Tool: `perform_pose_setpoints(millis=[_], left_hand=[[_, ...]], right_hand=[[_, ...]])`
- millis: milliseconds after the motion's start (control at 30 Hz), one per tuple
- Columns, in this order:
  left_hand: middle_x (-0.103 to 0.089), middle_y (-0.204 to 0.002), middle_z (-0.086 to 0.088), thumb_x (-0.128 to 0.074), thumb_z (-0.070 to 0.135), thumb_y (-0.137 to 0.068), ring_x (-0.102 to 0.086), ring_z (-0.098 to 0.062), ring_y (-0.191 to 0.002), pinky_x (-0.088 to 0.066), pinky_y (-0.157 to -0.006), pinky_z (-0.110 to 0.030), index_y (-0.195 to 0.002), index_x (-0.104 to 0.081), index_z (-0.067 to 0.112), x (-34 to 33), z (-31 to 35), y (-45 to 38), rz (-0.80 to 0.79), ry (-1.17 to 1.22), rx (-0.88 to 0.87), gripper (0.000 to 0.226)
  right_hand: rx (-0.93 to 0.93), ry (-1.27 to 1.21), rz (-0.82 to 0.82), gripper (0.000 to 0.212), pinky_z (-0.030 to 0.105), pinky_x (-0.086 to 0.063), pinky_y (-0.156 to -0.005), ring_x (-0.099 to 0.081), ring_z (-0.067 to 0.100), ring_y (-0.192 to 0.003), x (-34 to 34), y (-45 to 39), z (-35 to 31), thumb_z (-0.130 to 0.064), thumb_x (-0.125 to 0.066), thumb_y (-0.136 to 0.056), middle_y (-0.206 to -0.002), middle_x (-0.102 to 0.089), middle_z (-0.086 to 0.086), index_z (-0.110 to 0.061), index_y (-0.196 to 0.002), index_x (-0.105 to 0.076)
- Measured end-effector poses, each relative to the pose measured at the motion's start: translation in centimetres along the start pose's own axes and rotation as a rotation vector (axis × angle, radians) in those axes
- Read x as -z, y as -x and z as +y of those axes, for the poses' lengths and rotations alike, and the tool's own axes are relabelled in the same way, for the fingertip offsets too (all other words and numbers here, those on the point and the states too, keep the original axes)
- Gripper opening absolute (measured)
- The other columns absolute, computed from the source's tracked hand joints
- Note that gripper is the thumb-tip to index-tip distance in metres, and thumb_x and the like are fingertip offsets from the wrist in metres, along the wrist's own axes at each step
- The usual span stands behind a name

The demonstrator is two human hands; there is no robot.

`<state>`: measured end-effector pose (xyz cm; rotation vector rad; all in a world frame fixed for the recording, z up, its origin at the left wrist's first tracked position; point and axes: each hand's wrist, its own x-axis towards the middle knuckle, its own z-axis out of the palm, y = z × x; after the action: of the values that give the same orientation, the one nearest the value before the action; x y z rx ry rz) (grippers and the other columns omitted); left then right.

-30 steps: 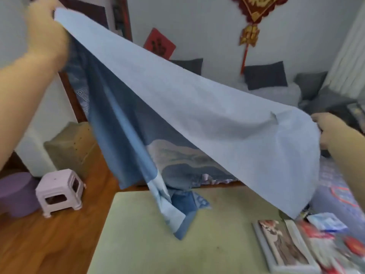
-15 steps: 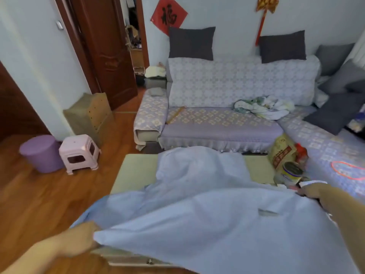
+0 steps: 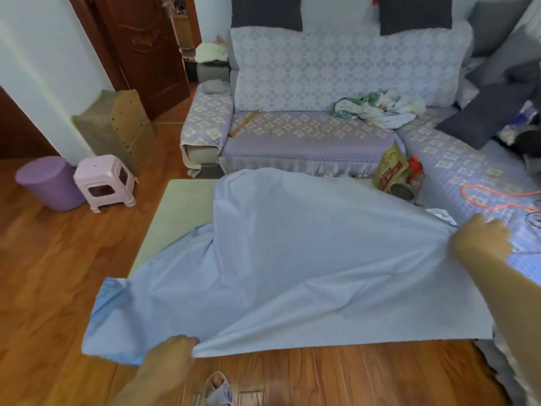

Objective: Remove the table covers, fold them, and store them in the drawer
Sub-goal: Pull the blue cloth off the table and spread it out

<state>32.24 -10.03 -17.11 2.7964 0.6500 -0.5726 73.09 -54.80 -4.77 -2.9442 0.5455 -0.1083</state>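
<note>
A pale blue table cover point(image 3: 292, 268) lies spread over most of the low green table point(image 3: 181, 206), pale side up, bulging at its far end. My left hand point(image 3: 169, 353) pinches its near edge, low and left of centre. My right hand point(image 3: 480, 238) grips the cover's right corner beside the sofa. A darker blue fold shows at the cover's left corner. No drawer is in view.
A patterned corner sofa point(image 3: 307, 136) with a heap of clothes stands behind and right of the table. A yellow bag and tins point(image 3: 395, 177) sit at the table's far right. A pink stool point(image 3: 105, 183) and purple bin point(image 3: 46, 183) stand left on the wooden floor.
The cover came down from being held high in the air and now lies across the table. My left hand dropped to the near edge, and the cover spread flatter towards me.
</note>
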Motion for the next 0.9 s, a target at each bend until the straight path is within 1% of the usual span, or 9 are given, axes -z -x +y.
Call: perform_pose_setpoints(millis=[100,200,233,300,400,467,567,700,900], left_hand=[[-0.068,-0.100,0.004,-0.057,0.032,-0.086,-0.070,-0.018,-0.095,-0.053,-0.076,-0.032,-0.105,-0.067,0.030,1.5,3.1,0.9,0.051,-0.186,-0.157,0.022],[-0.055,-0.054,0.005,-0.084,0.029,-0.042,-0.058,-0.013,-0.042,-0.029,-0.038,-0.022,-0.060,-0.061,0.030,2.4,5.3,0.5,0.197,-0.255,-0.225,0.029],[-0.051,-0.050,0.006,-0.084,0.028,-0.037,-0.053,-0.012,-0.036,-0.021,-0.039,-0.021,-0.055,-0.058,0.030,3.1,6.1,0.0,0.218,-0.216,-0.215,0.031],[-0.052,-0.050,0.006,-0.082,0.027,-0.040,-0.052,-0.013,-0.036,-0.020,-0.039,-0.022,-0.057,-0.061,0.029,3.9,8.1,0.2,0.333,-0.205,-0.258,0.027],[-0.062,-0.065,0.006,-0.075,0.021,-0.058,-0.059,-0.015,-0.048,-0.036,-0.041,-0.023,-0.078,-0.069,0.026,4.1,8.3,-0.5,0.582,0.098,-0.243,0.022],[-0.067,-0.089,0.004,-0.076,0.021,-0.071,-0.064,-0.017,-0.071,-0.052,-0.054,-0.030,-0.113,-0.069,0.025,2.3,5.9,-0.9,0.569,0.313,-0.160,0.043],[-0.063,-0.117,0.003,-0.070,0.033,-0.088,-0.063,-0.020,-0.105,-0.053,-0.081,-0.036,-0.143,-0.052,0.028,-1.3,1.4,-1.4,0.329,0.354,0.035,0.058],[-0.052,-0.135,0.008,-0.049,0.049,-0.096,-0.054,-0.016,-0.124,-0.049,-0.094,-0.031,-0.142,-0.051,0.039,-6.6,-4.4,-2.9,0.005,0.272,0.108,0.047],[-0.001,-0.168,-0.010,-0.072,0.089,-0.051,-0.014,-0.033,-0.154,-0.031,-0.119,-0.049,-0.158,0.019,0.039,-8.0,-4.7,-6.7,-0.583,0.445,0.021,0.149]], right_hand=[[0.321,0.059,-0.121,0.051,0.047,-0.039,-0.104,-0.045,0.046,-0.123,-3.3,5.0,-0.8,-0.015,-0.065,-0.088,-0.133,-0.046,0.032,-0.003,-0.135,-0.050],[0.894,-0.092,-0.767,0.095,0.032,-0.023,-0.118,-0.032,0.021,-0.142,-6.8,17.2,-5.8,-0.066,-0.066,-0.080,-0.154,-0.033,0.003,-0.022,-0.156,-0.031],[1.040,-0.090,-0.932,0.104,0.030,-0.013,-0.121,-0.015,0.012,-0.146,-7.8,22.5,-7.3,-0.071,-0.066,-0.077,-0.157,-0.019,-0.008,-0.027,-0.160,-0.019],[1.206,-0.185,-0.926,0.101,0.033,-0.003,-0.123,-0.003,0.006,-0.147,-10.2,31.6,-9.6,-0.057,-0.067,-0.078,-0.157,-0.011,-0.018,-0.034,-0.159,-0.013],[0.992,-0.595,-0.602,0.052,0.035,-0.048,-0.095,-0.061,0.016,-0.113,-11.8,36.2,-12.6,-0.019,-0.057,-0.074,-0.119,-0.066,-0.008,-0.037,-0.123,-0.056],[0.833,-0.656,-0.436,0.042,0.034,-0.053,-0.071,-0.069,0.020,-0.083,-10.6,35.6,-13.9,-0.013,-0.050,-0.068,-0.092,-0.073,-0.005,-0.028,-0.104,-0.068],[0.735,-0.650,-0.368,0.045,0.029,-0.052,-0.066,-0.067,0.015,-0.077,-7.3,34.6,-15.5,-0.013,-0.045,-0.064,-0.084,-0.073,-0.009,-0.025,-0.099,-0.071],[0.543,-0.654,-0.318,0.040,0.032,-0.054,-0.065,-0.065,0.008,-0.075,-3.7,33.6,-18.1,-0.011,-0.042,-0.069,-0.078,-0.069,-0.014,-0.030,-0.095,-0.067],[0.385,-0.605,-0.238,0.020,0.024,-0.042,-0.058,-0.055,0.009,-0.072,-1.1,33.5,-21.7,-0.001,-0.049,-0.084,-0.076,-0.064,-0.006,-0.015,-0.084,-0.062]])
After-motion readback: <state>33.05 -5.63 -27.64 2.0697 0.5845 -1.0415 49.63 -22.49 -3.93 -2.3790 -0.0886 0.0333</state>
